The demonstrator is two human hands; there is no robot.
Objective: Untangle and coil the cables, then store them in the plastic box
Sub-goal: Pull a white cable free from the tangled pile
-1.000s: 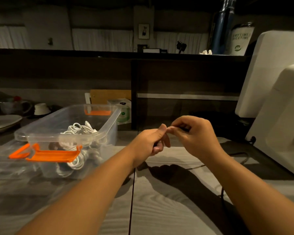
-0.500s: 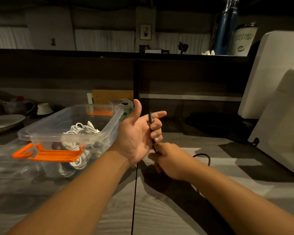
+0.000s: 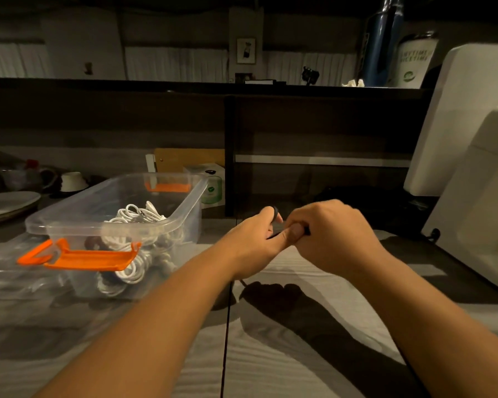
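- The left hand (image 3: 252,242) is raised over the tabletop (image 3: 273,366) with its fingers curled, and it grips a thin black cable (image 3: 275,211); a short loop of the cable arches over the top of its forefinger.
- The right hand (image 3: 331,237) is pressed up against the left one, knuckles up and fingers curled in, and it pinches the same black cable, a dark stub of which shows at its inner edge.
- Most of the cable is hidden inside the two hands, so how much of it is wound cannot be told.
- Both hands cast a dark shadow on the grey, wood-grained tabletop just beneath them.
- To the left of the hands, near but not touching, stands the clear plastic box (image 3: 184,214), open at the top, with an orange latch (image 3: 84,258) on its near end and another on its far end.
- Inside the box lies a heap of coiled white cables (image 3: 140,215).
- Behind the box are a small green-labelled carton (image 3: 213,188), a pale cup (image 3: 73,180) and stacked plates (image 3: 9,201).
- A large white appliance (image 3: 472,124) fills the right edge.
- A blue bottle (image 3: 381,41) stands on the shelf beyond.
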